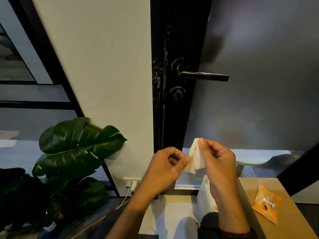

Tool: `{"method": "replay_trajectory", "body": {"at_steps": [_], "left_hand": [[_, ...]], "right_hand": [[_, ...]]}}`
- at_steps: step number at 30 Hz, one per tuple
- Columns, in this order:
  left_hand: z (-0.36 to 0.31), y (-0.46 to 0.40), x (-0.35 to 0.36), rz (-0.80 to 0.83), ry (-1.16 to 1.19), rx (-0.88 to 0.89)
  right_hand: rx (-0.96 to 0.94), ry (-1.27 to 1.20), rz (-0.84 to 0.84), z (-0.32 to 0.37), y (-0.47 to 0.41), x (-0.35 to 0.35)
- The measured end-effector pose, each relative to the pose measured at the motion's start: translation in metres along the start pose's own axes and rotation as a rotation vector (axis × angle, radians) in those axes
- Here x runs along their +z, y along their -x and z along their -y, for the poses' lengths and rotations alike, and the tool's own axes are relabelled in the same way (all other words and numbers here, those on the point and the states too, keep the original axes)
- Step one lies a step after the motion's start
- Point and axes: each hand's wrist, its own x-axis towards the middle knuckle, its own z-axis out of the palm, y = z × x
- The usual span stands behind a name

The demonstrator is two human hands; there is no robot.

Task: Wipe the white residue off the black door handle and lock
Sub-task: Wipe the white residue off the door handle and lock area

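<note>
A black lever door handle (203, 75) juts to the right from its round rose on the black door stile, with pale streaks along its top. Below it sits the round black lock (177, 94). White specks dot the black frame to the left. Well below the handle, my left hand (165, 167) and my right hand (216, 159) both pinch a folded white wipe (196, 156) between thumb and fingers. The wipe hangs between the hands, apart from the door.
A large-leafed green plant (76, 149) stands at lower left. A brown box top (269, 204) at lower right carries an orange sachet (266, 203). A white bin (205, 195) is beside it. A plug and cable (129, 185) sit at the wall base.
</note>
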Motion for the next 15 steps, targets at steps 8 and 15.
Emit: {"method": "replay_trajectory", "body": {"at_steps": [8, 15], "left_hand": [[-0.008, -0.019, -0.049, -0.101, -0.040, 0.049], [-0.012, -0.033, -0.079, -0.082, -0.287, 0.148]], "right_hand": [[-0.027, 0.216, 0.248, 0.005, -0.014, -0.019], [0.044, 0.331, 0.561, 0.020, -0.037, -0.037]]}}
